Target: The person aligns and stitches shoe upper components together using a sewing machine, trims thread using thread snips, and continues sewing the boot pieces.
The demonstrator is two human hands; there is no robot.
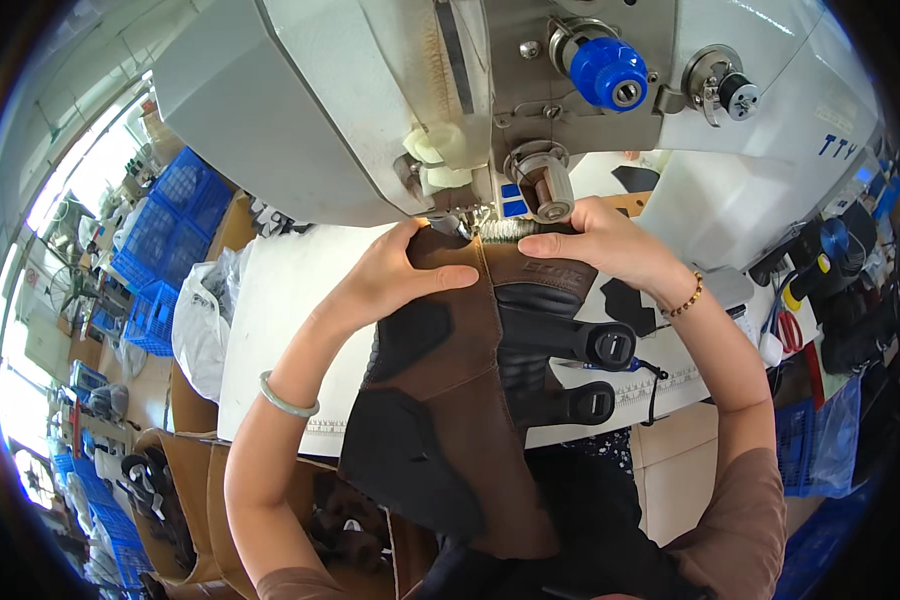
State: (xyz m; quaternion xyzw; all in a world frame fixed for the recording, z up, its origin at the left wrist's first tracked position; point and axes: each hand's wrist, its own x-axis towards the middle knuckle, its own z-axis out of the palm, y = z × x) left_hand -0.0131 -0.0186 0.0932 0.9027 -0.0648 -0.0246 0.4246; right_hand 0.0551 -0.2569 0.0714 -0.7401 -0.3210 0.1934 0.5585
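A brown and black leather boot upper (460, 345) with two black buckle straps (550, 335) lies under the head of a large sewing machine (320, 120). Its far edge reaches the needle area (467, 222), while its near end hangs over the table edge toward my lap. My left hand (390, 275) grips the upper's far left part, thumb flat on top and the other fingers mostly out of sight. On the far right part, my right hand (620, 248) holds the leather, its thumb pointing at the stitching spot and its fingers around the edge.
The white table (280, 300) carries a ruler strip along its front edge. Red-handled scissors (790, 332) and a dark leather piece (625, 305) lie on the right. Blue crates (175, 215) and a white plastic bag (205, 325) stand left. Cardboard boxes (205, 500) with dark pieces sit below.
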